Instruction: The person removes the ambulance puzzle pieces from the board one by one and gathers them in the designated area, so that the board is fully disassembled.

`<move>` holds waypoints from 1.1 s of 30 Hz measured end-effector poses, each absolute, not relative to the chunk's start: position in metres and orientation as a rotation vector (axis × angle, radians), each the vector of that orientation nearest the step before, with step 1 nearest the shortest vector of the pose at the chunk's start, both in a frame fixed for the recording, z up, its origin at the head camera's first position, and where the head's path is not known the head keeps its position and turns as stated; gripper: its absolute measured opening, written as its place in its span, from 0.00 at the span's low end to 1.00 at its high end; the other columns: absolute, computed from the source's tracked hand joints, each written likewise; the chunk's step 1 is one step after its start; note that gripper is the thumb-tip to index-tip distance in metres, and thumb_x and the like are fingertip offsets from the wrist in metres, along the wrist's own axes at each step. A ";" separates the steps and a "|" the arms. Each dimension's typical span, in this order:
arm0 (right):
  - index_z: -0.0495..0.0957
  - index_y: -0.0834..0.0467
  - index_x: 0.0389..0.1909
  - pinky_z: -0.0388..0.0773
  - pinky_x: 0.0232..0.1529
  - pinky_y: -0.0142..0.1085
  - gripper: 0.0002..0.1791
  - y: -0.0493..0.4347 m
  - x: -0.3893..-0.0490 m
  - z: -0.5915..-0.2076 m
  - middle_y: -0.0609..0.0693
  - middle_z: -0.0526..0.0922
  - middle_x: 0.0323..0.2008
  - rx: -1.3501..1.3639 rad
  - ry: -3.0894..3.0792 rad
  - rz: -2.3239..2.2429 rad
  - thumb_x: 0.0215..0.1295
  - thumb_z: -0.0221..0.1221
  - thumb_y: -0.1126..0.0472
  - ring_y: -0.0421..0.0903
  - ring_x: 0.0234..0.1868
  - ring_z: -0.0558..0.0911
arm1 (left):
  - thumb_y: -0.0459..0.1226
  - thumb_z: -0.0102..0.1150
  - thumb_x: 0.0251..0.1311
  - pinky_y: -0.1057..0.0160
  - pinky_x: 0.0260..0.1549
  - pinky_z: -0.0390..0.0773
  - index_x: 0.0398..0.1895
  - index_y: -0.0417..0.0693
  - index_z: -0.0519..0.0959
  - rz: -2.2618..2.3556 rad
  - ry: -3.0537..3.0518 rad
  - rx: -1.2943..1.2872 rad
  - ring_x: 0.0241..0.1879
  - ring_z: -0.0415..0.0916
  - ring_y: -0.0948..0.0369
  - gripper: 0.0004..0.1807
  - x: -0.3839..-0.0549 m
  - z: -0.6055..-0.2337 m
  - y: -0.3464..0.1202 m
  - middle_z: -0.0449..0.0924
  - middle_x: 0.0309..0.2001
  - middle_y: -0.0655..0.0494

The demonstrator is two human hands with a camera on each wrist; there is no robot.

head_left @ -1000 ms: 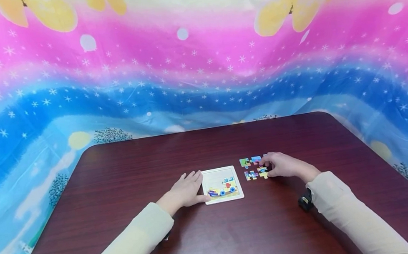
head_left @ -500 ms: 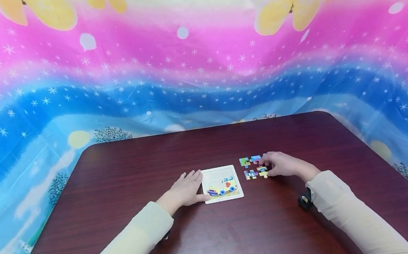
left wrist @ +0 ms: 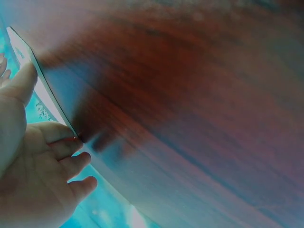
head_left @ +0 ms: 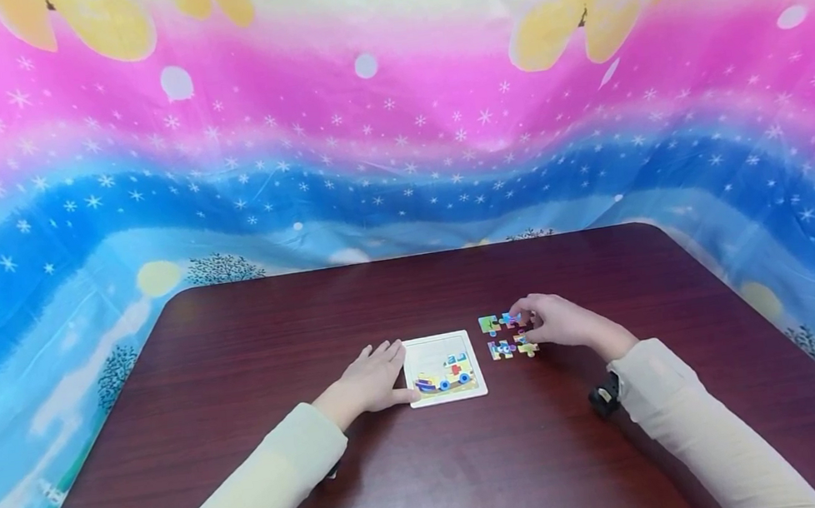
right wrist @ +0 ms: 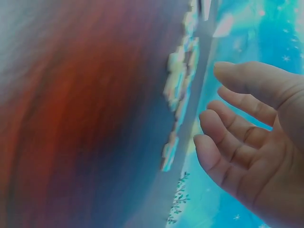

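A square, pale-framed jigsaw puzzle tray (head_left: 449, 401) lies flat on the table, a yellow vehicle picture showing in its lower part. At its left edge rests my left hand (head_left: 370, 378), fingers extended, thumb at the lower left corner; the left wrist view shows the thumb over the tray's edge. To the right of the tray lie several loose jigsaw pieces, among them a green one (head_left: 488, 324) and a yellowish one (head_left: 528, 348). Over the right-hand pieces hovers my right hand (head_left: 564, 321), fingers loosely bent, partly covering them. In the right wrist view nothing sits between its fingers, and the pieces (right wrist: 175, 78) are apart from it.
The dark reddish-brown table (head_left: 433, 477) has rounded far corners. Behind it and along both sides hangs a colourful printed cloth (head_left: 392, 121). A black wrist device (head_left: 605, 396) sits under the right cuff.
My right hand, earlier down at the right-hand pieces, has risen slightly, its fingertips parting from the yellowish piece. My left hand and the tray stay where they were.
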State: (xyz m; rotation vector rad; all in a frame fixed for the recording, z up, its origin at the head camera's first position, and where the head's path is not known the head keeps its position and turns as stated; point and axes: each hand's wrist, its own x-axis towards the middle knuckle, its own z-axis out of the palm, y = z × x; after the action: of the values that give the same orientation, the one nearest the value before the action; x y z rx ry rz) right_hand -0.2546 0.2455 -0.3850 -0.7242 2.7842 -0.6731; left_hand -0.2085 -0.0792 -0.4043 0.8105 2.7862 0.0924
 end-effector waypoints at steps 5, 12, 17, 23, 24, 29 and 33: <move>0.74 0.65 0.49 0.74 0.30 0.35 0.19 0.237 -0.256 -0.381 0.56 0.75 0.38 -0.779 2.800 -0.735 0.55 0.63 0.67 0.46 0.32 0.73 | 0.59 0.50 0.59 0.51 0.63 0.49 0.67 0.35 0.57 0.090 2.789 0.815 0.68 0.48 0.51 0.44 -0.208 -0.404 -0.079 0.53 0.68 0.44; 0.74 0.66 0.49 0.75 0.30 0.35 0.19 0.217 -0.253 -0.376 0.57 0.76 0.38 -0.870 2.778 -0.757 0.55 0.63 0.67 0.45 0.32 0.75 | 0.58 0.51 0.59 0.51 0.63 0.49 0.67 0.34 0.57 0.106 2.788 0.816 0.68 0.48 0.50 0.44 -0.208 -0.402 -0.079 0.53 0.68 0.44; 0.74 0.64 0.50 0.75 0.33 0.36 0.21 0.203 -0.249 -0.374 0.55 0.76 0.39 -0.916 2.766 -0.728 0.55 0.64 0.66 0.44 0.33 0.75 | 0.58 0.50 0.59 0.51 0.63 0.48 0.67 0.34 0.56 0.097 2.787 0.812 0.68 0.48 0.50 0.44 -0.208 -0.402 -0.079 0.53 0.68 0.44; 0.74 0.62 0.50 0.74 0.31 0.35 0.20 0.187 -0.245 -0.377 0.53 0.76 0.39 -0.930 2.740 -0.693 0.54 0.65 0.65 0.42 0.29 0.74 | 0.58 0.51 0.59 0.51 0.63 0.49 0.67 0.34 0.57 0.108 2.789 0.817 0.67 0.48 0.50 0.44 -0.208 -0.402 -0.079 0.53 0.68 0.44; 0.74 0.61 0.50 0.74 0.30 0.34 0.20 0.185 -0.245 -0.378 0.53 0.75 0.39 -0.926 2.730 -0.695 0.54 0.65 0.65 0.42 0.28 0.74 | 0.58 0.51 0.59 0.51 0.63 0.49 0.67 0.34 0.57 0.109 2.790 0.819 0.67 0.48 0.50 0.44 -0.208 -0.402 -0.079 0.53 0.68 0.44; 0.75 0.61 0.50 0.73 0.23 0.33 0.21 0.175 -0.242 -0.382 0.53 0.75 0.39 -0.907 2.685 -0.708 0.54 0.64 0.65 0.42 0.25 0.73 | 0.58 0.51 0.59 0.50 0.63 0.49 0.67 0.33 0.57 0.110 2.792 0.826 0.67 0.49 0.50 0.44 -0.207 -0.402 -0.079 0.54 0.68 0.44; 0.76 0.60 0.50 0.72 0.25 0.33 0.21 0.169 -0.241 -0.385 0.50 0.75 0.39 -0.950 2.678 -0.667 0.54 0.65 0.64 0.41 0.25 0.71 | 0.58 0.51 0.59 0.50 0.63 0.50 0.66 0.33 0.58 0.112 2.793 0.830 0.67 0.49 0.50 0.44 -0.206 -0.401 -0.079 0.54 0.68 0.43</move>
State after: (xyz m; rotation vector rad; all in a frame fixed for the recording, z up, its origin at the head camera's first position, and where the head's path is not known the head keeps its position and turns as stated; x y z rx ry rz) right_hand -0.2407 0.1692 -0.3847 -0.9496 2.6779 -0.6667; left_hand -0.2062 -0.0791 -0.4012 0.8298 2.7930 0.1121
